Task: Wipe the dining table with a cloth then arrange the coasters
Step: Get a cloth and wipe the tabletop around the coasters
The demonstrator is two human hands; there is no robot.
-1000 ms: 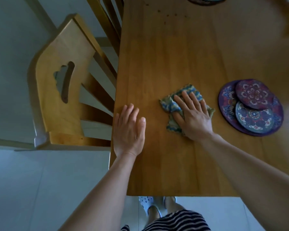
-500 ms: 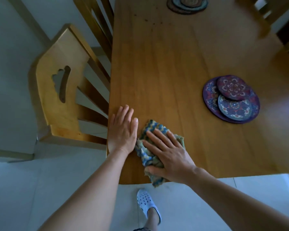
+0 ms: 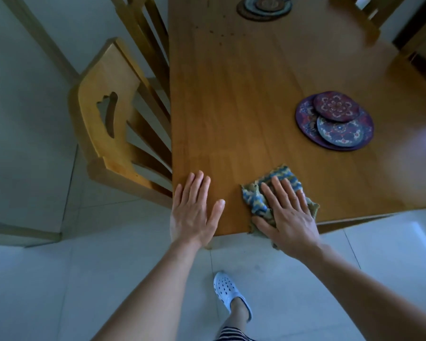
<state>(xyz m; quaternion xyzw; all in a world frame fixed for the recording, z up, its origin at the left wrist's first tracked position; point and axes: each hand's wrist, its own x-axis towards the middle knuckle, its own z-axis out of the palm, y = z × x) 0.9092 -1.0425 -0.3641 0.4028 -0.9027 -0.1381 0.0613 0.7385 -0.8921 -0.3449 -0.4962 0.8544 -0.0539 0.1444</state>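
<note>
Down from the head camera, the wooden surface (image 3: 244, 107) runs away from the viewer, its near edge just past both hands. The right hand (image 3: 288, 215) lies flat with straight fingers on a crumpled blue-and-yellow cloth (image 3: 253, 203), pressing it onto the surface right at the near edge; a corner of the cloth hangs over that edge beneath the palm. The left hand (image 3: 194, 212) rests open, palm down, fingers straight and thumb spread, on the near left corner of the surface, grasping nothing and apart from the cloth. Further back to the right sits a stack of patterned coasters (image 3: 304, 119): a large purple round one with two smaller rounds overlapping on top, the upper dark red (image 3: 336, 107), the lower bluish (image 3: 340, 131). Another pile of round coasters (image 3: 263, 6) lies at the far end, partly cut off by the frame. A few dark specks (image 3: 221, 35) dot the wood near it. A wooden chair (image 3: 108, 107) stands pushed against the left side. Below, a foot in a white perforated shoe (image 3: 228, 290) stands on the pale tiled floor (image 3: 47, 279).
</note>
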